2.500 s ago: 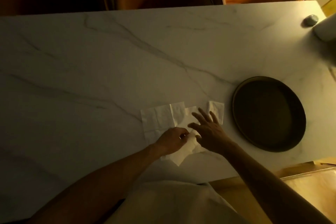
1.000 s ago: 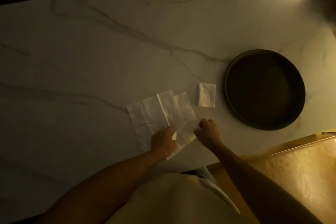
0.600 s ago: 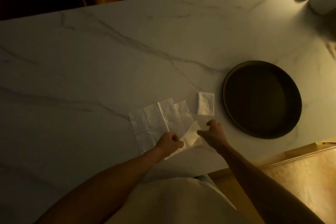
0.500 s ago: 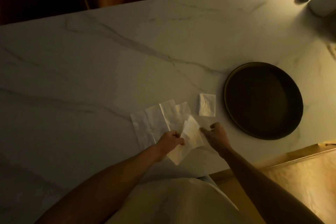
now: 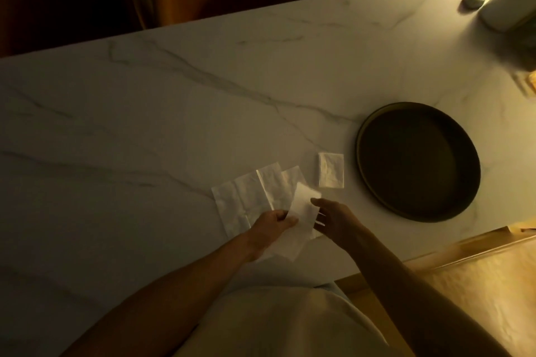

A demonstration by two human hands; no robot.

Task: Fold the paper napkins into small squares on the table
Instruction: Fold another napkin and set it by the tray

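Pinching a half-folded white napkin (image 5: 301,217), the left hand (image 5: 271,224) grips it; right hand (image 5: 333,219) open.

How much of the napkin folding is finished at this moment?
Done: one small folded square lies beside the dark tray. In hand: the left hand holds a napkin, with the right hand at its edge. Left: the flat napkins behind.

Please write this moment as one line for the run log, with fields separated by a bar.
stage: folding second napkin | left hand: pinching napkin being folded | right hand: open beside it | folded square: flat beside dark tray | unfolded napkins: on table
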